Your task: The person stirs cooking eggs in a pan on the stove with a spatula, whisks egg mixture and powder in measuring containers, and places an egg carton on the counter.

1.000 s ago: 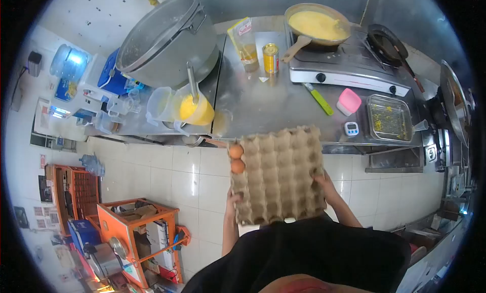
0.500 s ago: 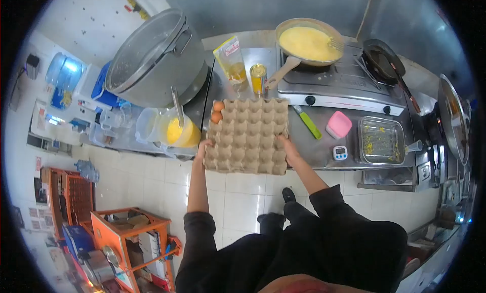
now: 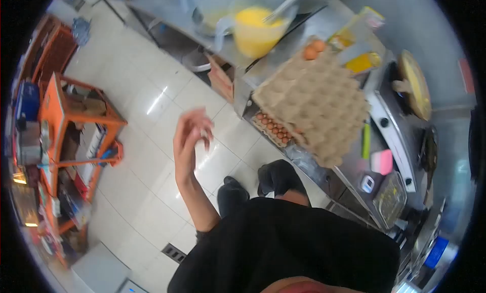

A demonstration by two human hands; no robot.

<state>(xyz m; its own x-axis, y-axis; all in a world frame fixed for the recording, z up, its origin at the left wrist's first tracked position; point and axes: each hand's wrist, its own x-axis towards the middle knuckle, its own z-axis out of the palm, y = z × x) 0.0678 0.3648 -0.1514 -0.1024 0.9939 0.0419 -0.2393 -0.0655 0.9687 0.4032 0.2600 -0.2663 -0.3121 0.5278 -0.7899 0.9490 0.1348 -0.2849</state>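
My left hand (image 3: 193, 131) is raised over the tiled floor, blurred, with its fingers apart and bent and nothing in them. To its right, a cardboard egg tray (image 3: 319, 100) reaches over the counter's front edge. Two brown eggs (image 3: 314, 49) sit at its far corner; the rest of its visible cups hold none. A blurred skin-coloured patch shows at the tray's near edge, but I cannot tell whether it is my right hand. Below, a second egg tray (image 3: 273, 129) filled with several brown eggs stands under the counter.
A jug (image 3: 258, 37) of yellow liquid stands beyond the tray. A yellow can (image 3: 363, 63), a stove (image 3: 390, 136) with a pan (image 3: 415, 85), a green-handled tool (image 3: 365, 141), a pink container (image 3: 381, 162) and a timer (image 3: 367, 183) are rightward. An orange cart (image 3: 63, 115) stands left.
The view has turned. My left hand has let go of the egg tray and moved away from it over the floor. My right hand no longer shows clearly on the tray's side.
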